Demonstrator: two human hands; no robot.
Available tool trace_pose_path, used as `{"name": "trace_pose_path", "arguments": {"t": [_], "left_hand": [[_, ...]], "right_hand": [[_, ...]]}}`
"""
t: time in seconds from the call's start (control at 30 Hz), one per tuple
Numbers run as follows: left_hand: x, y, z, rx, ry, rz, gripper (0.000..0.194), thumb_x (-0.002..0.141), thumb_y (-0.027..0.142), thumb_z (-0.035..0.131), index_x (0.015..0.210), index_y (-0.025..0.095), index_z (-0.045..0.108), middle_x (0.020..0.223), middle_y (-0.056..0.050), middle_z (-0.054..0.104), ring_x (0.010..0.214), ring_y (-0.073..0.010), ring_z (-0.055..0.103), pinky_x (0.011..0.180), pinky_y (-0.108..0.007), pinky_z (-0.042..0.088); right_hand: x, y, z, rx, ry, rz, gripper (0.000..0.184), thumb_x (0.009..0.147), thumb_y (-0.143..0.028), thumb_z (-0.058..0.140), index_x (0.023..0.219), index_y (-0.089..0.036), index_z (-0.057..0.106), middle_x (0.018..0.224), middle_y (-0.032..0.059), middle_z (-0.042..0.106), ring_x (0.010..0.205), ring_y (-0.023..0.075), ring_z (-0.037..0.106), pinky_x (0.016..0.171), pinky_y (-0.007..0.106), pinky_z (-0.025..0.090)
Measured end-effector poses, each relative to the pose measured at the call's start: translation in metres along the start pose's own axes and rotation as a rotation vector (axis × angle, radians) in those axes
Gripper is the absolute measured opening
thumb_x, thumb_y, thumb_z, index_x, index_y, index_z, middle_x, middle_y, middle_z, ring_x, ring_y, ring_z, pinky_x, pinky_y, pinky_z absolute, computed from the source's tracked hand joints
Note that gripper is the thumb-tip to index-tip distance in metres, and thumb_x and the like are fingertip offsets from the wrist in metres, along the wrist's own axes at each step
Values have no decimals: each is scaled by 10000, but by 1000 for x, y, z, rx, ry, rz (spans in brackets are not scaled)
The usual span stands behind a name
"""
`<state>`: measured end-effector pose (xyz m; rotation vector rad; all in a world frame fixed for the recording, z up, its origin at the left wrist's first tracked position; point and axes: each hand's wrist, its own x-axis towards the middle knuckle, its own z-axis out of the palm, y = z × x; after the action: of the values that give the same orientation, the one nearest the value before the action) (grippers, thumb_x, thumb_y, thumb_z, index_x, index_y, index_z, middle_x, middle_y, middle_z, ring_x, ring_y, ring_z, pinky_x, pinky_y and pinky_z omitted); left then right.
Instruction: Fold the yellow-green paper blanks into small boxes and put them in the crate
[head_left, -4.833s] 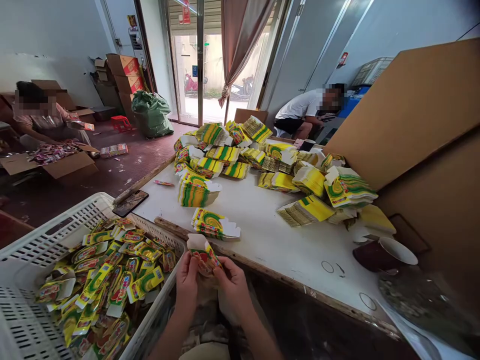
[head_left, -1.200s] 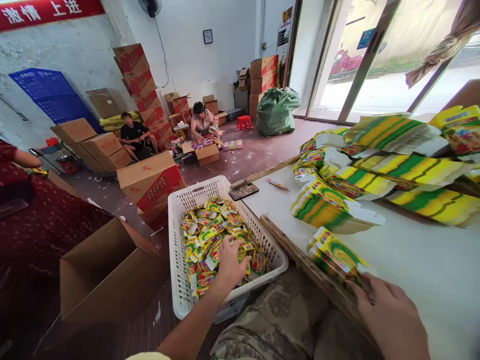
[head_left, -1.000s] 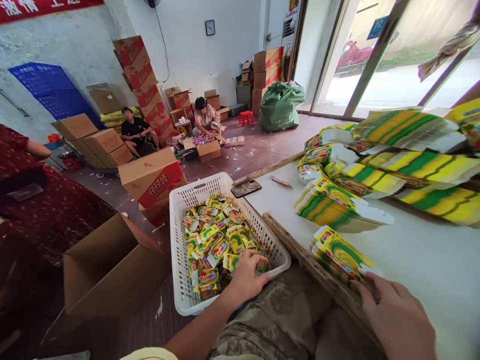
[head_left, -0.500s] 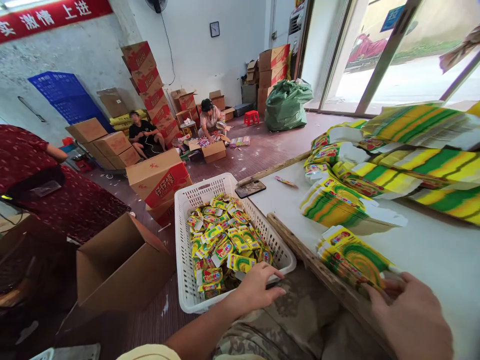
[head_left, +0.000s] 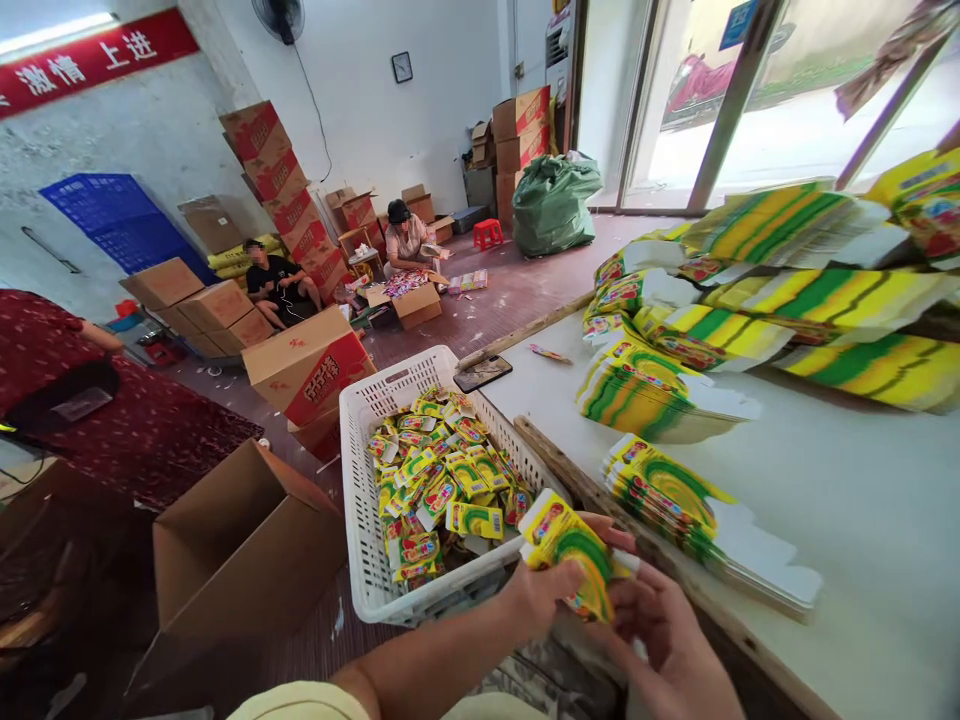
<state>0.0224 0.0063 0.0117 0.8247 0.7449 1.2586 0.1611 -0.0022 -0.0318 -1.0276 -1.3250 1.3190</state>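
Both my hands grip one flat yellow-and-green carton blank (head_left: pixel 570 550) in front of me, just right of the white basket (head_left: pixel 358 490). My left hand (head_left: pixel 541 600) pinches its lower left side. My right hand (head_left: pixel 664 640) closes on its right end. The basket holds several folded yellow cartons (head_left: pixel 435 480). On the white table (head_left: pixel 825 470), a low stack of flat blanks (head_left: pixel 675 500) lies right beside my hands, and a thicker stack (head_left: pixel 645 390) sits further back.
More stacks of blanks (head_left: pixel 795 290) pile up at the table's back right. A phone (head_left: pixel 483 373) lies on the table's corner. An open cardboard box (head_left: pixel 240 550) stands left of the basket. Two people sit among boxes (head_left: pixel 307 365) on the floor.
My right hand lifted one blank off the low stack and brought it towards me. My left hand left the basket rim and took hold of the same blank.
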Motion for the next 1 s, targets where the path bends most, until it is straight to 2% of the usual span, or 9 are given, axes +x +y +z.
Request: {"name": "trace_pose_path", "arguments": {"t": [0.1,0.2,0.3,0.4,0.6,0.73,0.83,0.9,1.0], "left_hand": [[6,-6,18,-136,153,8,654,566,680,704,961,169,602,852,-99,616,906,-275,616,841,-404,476],[12,-11,22,-162,265,33,610,574,715,658,863,189,550,727,-40,517,726,-194,550,725,-341,475],[12,-14,18,-69,374,42,606,546,709,712,806,208,493,689,6,443,624,-123,423,638,-274,421],[6,-12,14,95,459,56,624,541,680,773,828,209,481,715,27,413,645,-103,363,632,-240,371],[-2,-5,16,330,307,48,604,619,661,752,844,199,434,739,42,373,659,-94,320,605,-243,305],[-1,-4,18,373,295,68,609,601,621,787,872,194,448,758,40,393,666,-96,329,614,-248,309],[-1,-5,18,328,252,95,716,518,679,806,928,188,484,798,28,438,691,-103,365,634,-241,333],[-1,-6,17,269,189,111,825,504,785,734,1013,167,535,858,-4,500,738,-122,418,681,-248,372],[-1,-7,15,215,134,62,843,672,829,559,1109,110,614,899,-60,582,786,-154,487,765,-286,414]], "right_hand": [[-17,-1,15,126,-20,-7,455,830,-405,685,1188,-224,472,833,45,671,723,190,675,644,293,588],[-25,-1,23,137,24,-30,421,816,-374,698,1173,-226,530,945,69,702,834,206,698,709,283,596],[-27,5,29,104,51,-22,427,779,-365,720,1154,-221,577,1010,67,719,861,212,701,720,278,594],[-24,13,31,74,37,23,425,741,-384,741,1102,-199,616,936,57,729,773,198,688,668,267,586],[-18,14,22,5,54,38,328,761,-471,705,935,-197,654,823,37,714,720,180,667,640,239,569],[-21,17,19,-125,173,2,327,743,-503,706,859,-201,661,740,21,702,649,175,662,614,229,564],[-25,19,19,-104,269,26,362,707,-511,726,877,-195,675,795,33,733,691,195,684,645,242,576],[-27,18,17,-42,329,78,396,679,-503,748,902,-183,680,810,35,740,697,193,685,640,233,576],[-27,10,12,77,358,180,436,632,-473,798,917,-167,677,778,30,735,680,172,670,625,199,564]]}}
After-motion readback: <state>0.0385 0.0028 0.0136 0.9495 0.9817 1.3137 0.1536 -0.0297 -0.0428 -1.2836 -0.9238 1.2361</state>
